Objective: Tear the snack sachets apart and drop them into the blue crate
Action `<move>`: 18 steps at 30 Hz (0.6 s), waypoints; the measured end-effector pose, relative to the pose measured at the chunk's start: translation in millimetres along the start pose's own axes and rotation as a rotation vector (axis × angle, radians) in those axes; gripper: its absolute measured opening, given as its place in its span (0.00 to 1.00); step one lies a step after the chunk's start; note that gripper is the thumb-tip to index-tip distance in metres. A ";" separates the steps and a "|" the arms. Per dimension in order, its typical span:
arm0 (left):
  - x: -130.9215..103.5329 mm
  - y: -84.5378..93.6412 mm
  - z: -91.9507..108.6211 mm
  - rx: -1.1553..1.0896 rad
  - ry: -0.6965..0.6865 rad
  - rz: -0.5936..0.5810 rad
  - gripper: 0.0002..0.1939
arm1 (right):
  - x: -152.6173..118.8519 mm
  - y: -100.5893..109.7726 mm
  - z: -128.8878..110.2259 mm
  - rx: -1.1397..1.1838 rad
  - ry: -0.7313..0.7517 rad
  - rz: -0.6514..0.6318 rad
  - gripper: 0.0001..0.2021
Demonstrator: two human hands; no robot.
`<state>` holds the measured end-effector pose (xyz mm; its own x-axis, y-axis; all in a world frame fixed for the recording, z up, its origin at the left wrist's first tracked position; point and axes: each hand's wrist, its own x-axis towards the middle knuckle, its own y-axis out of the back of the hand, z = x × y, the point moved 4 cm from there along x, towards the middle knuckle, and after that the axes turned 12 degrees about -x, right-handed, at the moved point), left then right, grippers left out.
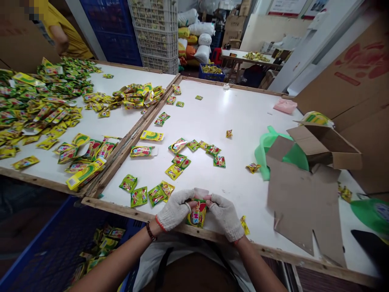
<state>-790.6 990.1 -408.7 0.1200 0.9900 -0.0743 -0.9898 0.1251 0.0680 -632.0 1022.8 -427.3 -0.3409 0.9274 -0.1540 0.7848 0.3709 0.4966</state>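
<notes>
Both gloved hands met at the near edge of the white counter [243, 121], pinching one small packet between them. Left hand [174, 209] gripped the packet [197, 214] from its left side with thumb and fingertips closed on the top edge, while the right hand [225, 215] clenched the same top edge from the other side. The packet hung upright between the two hands, just above the wooden rim of the counter, its green and red face turned toward the camera; held so by its top corners, it seemed set for tearing or checking the seal, though that is only a judgement.

Loose packets [182, 156] of the same kind lay scattered flat on the counter just beyond the hands, within easy reach, and a few more [147, 194] sat close to the left hand. A much larger heap [39, 101] covered the neighbouring counter to the left, where another person in a yellow sleeve [65, 34] stood at the far corner. Below the left forearm, a blue crate [100, 247] held more packets. To the right, an open cardboard box [325, 148] rested beside a green plastic bag [267, 150], with a flattened piece of cardboard [304, 202] lying in front of it.
</notes>
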 end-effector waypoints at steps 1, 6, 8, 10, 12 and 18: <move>1.0 2.1 1.4 0.021 -0.002 0.007 0.06 | 2.8 0.2 -2.1 0.020 0.009 -0.007 0.09; 4.6 6.4 -6.5 -0.235 0.126 0.068 0.15 | 9.3 1.3 -13.1 0.038 0.076 -0.030 0.16; 5.0 7.8 -6.7 -0.241 0.136 0.059 0.15 | 7.7 3.6 -19.4 -0.081 0.110 -0.010 0.11; 6.2 10.6 -1.8 -0.113 0.100 0.030 0.07 | 6.1 5.6 -25.9 -0.133 0.126 -0.015 0.10; 9.0 14.0 5.9 0.014 0.050 -0.009 0.07 | 6.5 7.3 -31.4 -0.139 0.120 -0.038 0.11; 17.9 23.3 18.4 0.102 0.096 -0.148 0.10 | 12.5 13.5 -38.4 -0.196 0.099 -0.083 0.09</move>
<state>-810.1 1011.9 -390.1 0.2509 0.9502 -0.1847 -0.9485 0.2795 0.1490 -645.6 1037.5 -389.7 -0.4568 0.8813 -0.1211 0.6395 0.4199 0.6440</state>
